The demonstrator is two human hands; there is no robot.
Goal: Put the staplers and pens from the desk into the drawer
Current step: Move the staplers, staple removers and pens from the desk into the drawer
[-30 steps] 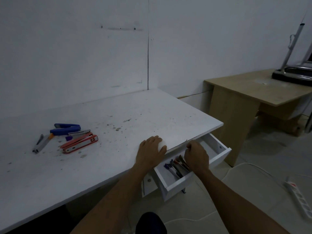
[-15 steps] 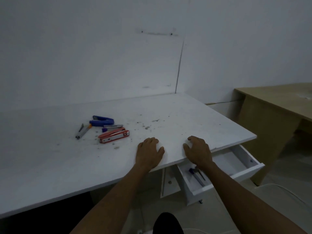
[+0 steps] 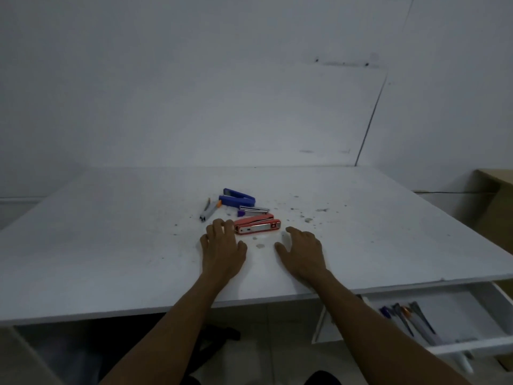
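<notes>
No brand or writing can be read on anything here; your left hand (image 3: pixel 222 247) lies flat on the matte, speckled white desk (image 3: pixel 116 245), fingers spread and empty, fingertips touching the left end of the red stapler (image 3: pixel 258 224) with its shiny metal plate; your right hand (image 3: pixel 301 252) is spread and empty just beside it; the blue stapler (image 3: pixel 237 200), a small purple stapler (image 3: pixel 253 210) and a grey pen (image 3: pixel 208 211) lie just behind; slim pens (image 3: pixel 408 318) rest in the open white drawer (image 3: pixel 472 347) at lower right.
</notes>
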